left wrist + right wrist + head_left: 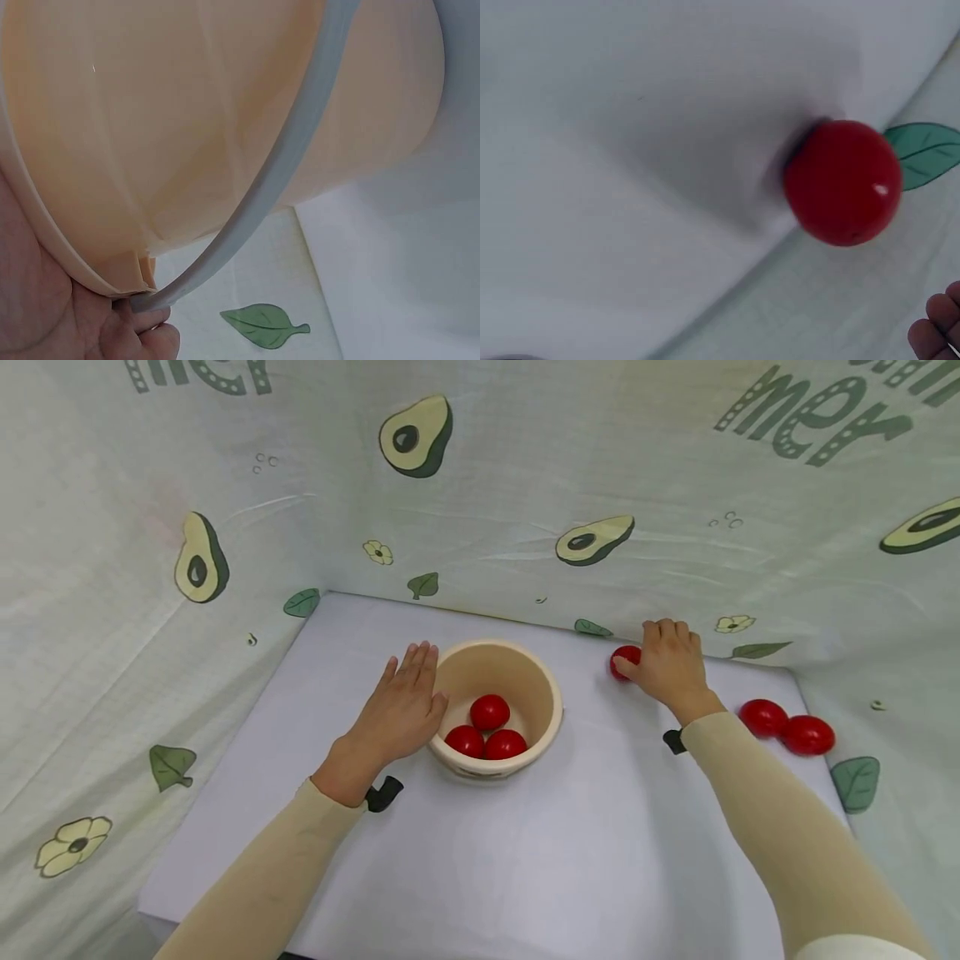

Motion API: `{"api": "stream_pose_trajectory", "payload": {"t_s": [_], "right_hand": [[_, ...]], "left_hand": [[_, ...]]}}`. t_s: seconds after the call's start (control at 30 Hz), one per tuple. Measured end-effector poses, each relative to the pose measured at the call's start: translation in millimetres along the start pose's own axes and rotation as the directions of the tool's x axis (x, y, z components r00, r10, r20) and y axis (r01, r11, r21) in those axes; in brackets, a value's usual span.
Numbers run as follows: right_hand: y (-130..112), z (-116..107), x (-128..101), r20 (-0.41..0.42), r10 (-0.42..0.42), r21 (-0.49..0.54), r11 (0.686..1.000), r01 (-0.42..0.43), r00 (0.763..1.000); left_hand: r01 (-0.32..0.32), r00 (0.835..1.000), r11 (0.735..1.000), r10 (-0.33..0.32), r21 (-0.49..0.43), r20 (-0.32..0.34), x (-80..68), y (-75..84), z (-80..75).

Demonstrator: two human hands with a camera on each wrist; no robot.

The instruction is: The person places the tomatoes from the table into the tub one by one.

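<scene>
Gathering red tomatoes into the cream bowl (551,693) looks roughly half done, judging from how things lie. Three tomatoes (489,712) already sit together inside the bowl, which stands near the middle of the white worktop (525,860). Three more remain outside it: one tomato (622,658) lies near the back edge of the worktop, by the patterned cloth wall (525,485), and a pair of tomatoes (786,725) lies touching each other near the right edge, well apart from the bowl.

The left hand (401,710) rests against the bowl's left side with its fingers straight and close together, flat on the outer wall rather than curled round it; the left wrist view shows the bowl's wall (187,112) filling the picture, with the palm at its rim. The right hand (670,664) lies over the lone tomato at the back, fingers bent down around it, seemingly closing on it. In the right wrist view that tomato (844,182) sits on the worktop with only a fingertip (934,334) showing at the corner, so I cannot tell how firm the hold is.
</scene>
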State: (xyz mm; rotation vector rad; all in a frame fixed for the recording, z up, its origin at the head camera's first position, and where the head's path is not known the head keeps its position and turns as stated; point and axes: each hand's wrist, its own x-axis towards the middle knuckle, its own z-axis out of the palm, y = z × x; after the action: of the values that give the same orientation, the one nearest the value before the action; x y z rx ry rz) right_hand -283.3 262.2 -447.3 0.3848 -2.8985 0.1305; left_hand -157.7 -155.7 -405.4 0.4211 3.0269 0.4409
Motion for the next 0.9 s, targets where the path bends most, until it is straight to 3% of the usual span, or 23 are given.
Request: {"api": "stream_pose_trajectory", "payload": {"t_s": [0.2,0.43,0.63,0.9], "right_hand": [[21.8,18.5,-6.0,0.111,0.073,-0.007,0.997,-0.073,0.991],[25.2,37.0,-10.3,0.185,0.131,0.013,0.991,-0.136,0.974],[18.4,38.3,-10.0,0.128,0.145,0.043,0.988,-0.151,0.981],[-1.6,27.2,-6.4,0.024,0.082,0.015,0.996,-0.082,0.996]], "left_hand": [[-0.001,1.0,1.0,0.001,0.003,0.01,1.7,2.5,0.4],[-0.002,1.0,1.0,0.002,0.011,0.014,1.6,6.5,-0.6],[-0.004,1.0,1.0,0.004,0.007,0.004,0.6,5.6,-0.6],[0.009,1.0,1.0,-0.01,0.016,0.018,0.1,1.7,-0.9]]}}
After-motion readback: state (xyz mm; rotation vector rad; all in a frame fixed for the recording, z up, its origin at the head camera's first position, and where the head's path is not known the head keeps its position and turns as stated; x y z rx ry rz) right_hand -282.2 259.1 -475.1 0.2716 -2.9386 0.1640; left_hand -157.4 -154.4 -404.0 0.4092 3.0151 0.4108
